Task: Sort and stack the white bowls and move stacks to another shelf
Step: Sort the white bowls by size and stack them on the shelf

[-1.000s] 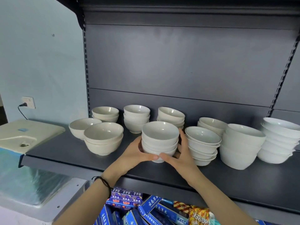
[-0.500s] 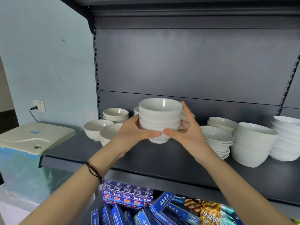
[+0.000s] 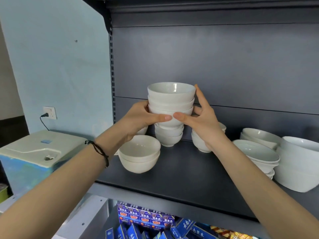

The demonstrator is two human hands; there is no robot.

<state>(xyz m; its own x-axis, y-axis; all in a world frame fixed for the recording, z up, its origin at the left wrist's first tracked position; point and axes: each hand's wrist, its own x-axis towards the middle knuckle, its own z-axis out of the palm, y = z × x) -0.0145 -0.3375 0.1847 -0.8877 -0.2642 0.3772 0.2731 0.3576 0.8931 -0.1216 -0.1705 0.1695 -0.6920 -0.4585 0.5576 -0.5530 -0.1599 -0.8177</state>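
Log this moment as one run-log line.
step: carry stack | bowl stack: held above shelf | left grip: holds stack | right grip: holds stack | other bowls: on shelf

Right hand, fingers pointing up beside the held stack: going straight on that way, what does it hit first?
Nothing close: above the right hand gripping the bowl stack the way looks free until the upper shelf; depth there is unclear.

Stack of white bowls [image 3: 170,104], upright, nested, raised above the dark shelf [image 3: 189,176], other bowl stacks [image 3: 139,153] resting on it
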